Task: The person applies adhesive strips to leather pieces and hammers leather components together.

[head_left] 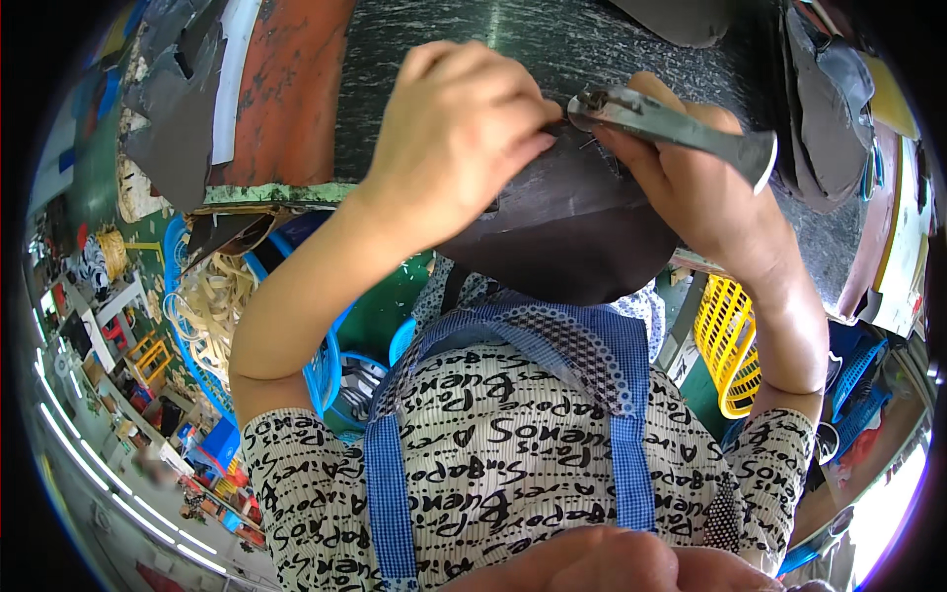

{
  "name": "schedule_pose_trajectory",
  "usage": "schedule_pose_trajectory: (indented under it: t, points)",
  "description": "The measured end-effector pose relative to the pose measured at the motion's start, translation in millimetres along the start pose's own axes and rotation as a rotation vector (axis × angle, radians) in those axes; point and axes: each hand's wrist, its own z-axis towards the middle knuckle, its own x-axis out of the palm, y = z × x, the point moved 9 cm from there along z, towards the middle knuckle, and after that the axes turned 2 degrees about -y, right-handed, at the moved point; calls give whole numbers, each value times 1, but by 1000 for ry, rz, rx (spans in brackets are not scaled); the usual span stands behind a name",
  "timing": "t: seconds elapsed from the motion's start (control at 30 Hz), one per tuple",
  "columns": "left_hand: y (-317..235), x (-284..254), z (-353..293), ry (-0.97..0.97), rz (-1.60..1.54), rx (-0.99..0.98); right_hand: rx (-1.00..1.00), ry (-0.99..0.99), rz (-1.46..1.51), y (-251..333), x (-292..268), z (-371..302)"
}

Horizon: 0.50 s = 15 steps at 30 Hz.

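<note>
A dark brown piece of leather-like sheet (562, 237) lies over the near edge of the worktable (414, 109) and hangs down in front of my apron. My left hand (464, 138) is closed, with thumb and fingertips pinched at the upper part of this sheet. In my right hand (700, 187) is a metal hammer (671, 126) with a rounded face at its left end and a flared end at its right. The rounded face is close to my left fingertips, over the sheet. My fingers and palm hide the hammer's handle.
Grey-brown sheet pieces (173, 128) lie at the table's left and a stack of dark sheets (819, 128) at its right. Below left stands a blue basket (176, 266) of pale strips (222, 306). A yellow basket (728, 335) is below my right forearm.
</note>
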Motion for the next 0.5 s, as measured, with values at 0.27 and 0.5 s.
schedule_pose_trajectory:
  t: [0.27, 0.5]
  points:
    - [-5, -4, -12, -1, 106, -79, -27, 9, 20, 7, 0, 10]
    - [-14, -8, -26, 0, 243, -107, -58, -1, 122, 17, -1, 20]
